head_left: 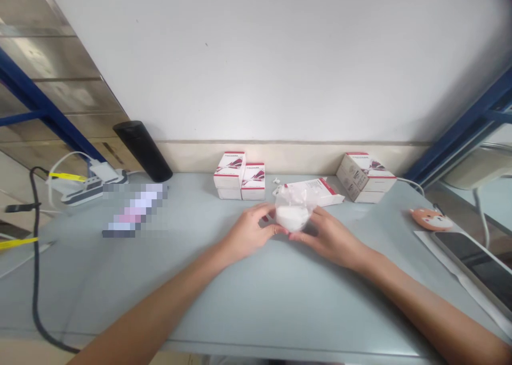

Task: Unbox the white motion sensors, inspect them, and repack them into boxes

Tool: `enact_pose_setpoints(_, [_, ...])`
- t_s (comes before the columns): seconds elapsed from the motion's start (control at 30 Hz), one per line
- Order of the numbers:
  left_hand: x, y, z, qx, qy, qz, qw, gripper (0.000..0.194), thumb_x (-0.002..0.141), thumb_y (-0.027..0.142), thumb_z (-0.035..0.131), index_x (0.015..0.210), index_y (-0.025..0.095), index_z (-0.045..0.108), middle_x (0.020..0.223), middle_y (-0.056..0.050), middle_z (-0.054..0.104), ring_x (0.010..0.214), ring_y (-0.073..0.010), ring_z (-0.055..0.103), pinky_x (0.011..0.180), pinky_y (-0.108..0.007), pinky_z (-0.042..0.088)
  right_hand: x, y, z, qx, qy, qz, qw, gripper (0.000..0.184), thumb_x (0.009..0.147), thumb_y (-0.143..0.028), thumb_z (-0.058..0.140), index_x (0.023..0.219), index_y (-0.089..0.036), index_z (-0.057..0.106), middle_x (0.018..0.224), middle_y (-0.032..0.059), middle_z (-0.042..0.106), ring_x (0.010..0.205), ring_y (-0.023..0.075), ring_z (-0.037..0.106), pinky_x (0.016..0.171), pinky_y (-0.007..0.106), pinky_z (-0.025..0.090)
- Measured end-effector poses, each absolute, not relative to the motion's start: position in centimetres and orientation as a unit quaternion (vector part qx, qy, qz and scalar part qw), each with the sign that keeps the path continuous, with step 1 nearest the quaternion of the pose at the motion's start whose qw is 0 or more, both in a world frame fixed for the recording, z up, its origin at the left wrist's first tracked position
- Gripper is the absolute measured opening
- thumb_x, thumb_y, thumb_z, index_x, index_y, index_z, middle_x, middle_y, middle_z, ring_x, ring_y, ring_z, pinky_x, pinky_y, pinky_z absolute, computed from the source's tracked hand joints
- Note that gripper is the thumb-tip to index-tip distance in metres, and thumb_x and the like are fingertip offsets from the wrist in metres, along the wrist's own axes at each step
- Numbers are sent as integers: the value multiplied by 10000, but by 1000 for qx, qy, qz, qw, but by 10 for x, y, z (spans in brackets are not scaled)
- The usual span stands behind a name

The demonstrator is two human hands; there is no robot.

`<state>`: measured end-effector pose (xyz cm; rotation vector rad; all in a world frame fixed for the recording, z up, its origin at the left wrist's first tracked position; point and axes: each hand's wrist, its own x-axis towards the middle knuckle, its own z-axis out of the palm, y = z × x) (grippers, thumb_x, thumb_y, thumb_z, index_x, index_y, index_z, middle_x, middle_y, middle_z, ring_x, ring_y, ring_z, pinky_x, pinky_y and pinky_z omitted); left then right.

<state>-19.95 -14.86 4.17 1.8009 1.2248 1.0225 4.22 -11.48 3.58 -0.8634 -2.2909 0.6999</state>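
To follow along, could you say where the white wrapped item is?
In the head view, the white wrapped item is right of centre, held between the left hand and right hand, before the red-edged carton.

One camera, on your head

Your camera looks forward and down from above and behind your left hand (250,230) and right hand (334,237), near enough to frame both forearms (176,295), the table (248,311) around them and the wall (256,61) beyond.

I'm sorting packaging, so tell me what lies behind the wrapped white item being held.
Behind the wrapped white item, a red-edged carton lies on the table, with small white pieces to its left. What the item directly covers cannot be seen.
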Motion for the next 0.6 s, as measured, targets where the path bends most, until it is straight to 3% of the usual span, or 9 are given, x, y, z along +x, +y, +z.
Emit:
enact_pose_setpoints(0.1, [-201, -144, 36, 682, 487, 382, 391, 340, 892, 448, 763, 1139, 213, 767, 1125, -59, 789, 958, -237, 693, 883, -347, 552, 40, -114, 30, -316, -866, 267, 281, 387, 938, -508, 734, 1290, -349, 734, 1360, 83, 701, 1242, 372, 638, 1061, 556, 526])
enact_pose_setpoints(0.23, [-203, -141, 25, 695, 476, 351, 409, 406, 862, 448, 805, 1190, 215, 758, 1170, -84, 772, 1010, -260, 700, 933, -390, 556, 41, -111, 23, -325, -873, 245, 269, 379, 911, -469, 771, 1259, -319, 744, 1358, 107, 692, 1242, 386, 634, 1059, 571, 524])
enact_pose_setpoints(0.43, [-205, -140, 18, 782, 457, 317, 280, 377, 910, 403, 776, 1270, 299, 736, 1424, -90, 637, 1304, -312, 554, 1116, -478, 477, 43, -111, 30, -286, -846, 320, 315, 640, 909, -491, 776, 1489, -339, 553, 1510, 82, 617, 1352, 361, 594, 1124, 522, 487])
enact_pose_setpoints(0.6, [-204, -146, 24, 783, 454, 338, 257, 621, 897, 473, 785, 1458, 295, 587, 1487, -111, 597, 1366, -336, 524, 1140, -494, 464, 38, -109, 33, -292, -842, 327, 314, 535, 903, -472, 791, 1392, -325, 631, 1447, 77, 669, 1302, 362, 625, 1101, 520, 489])
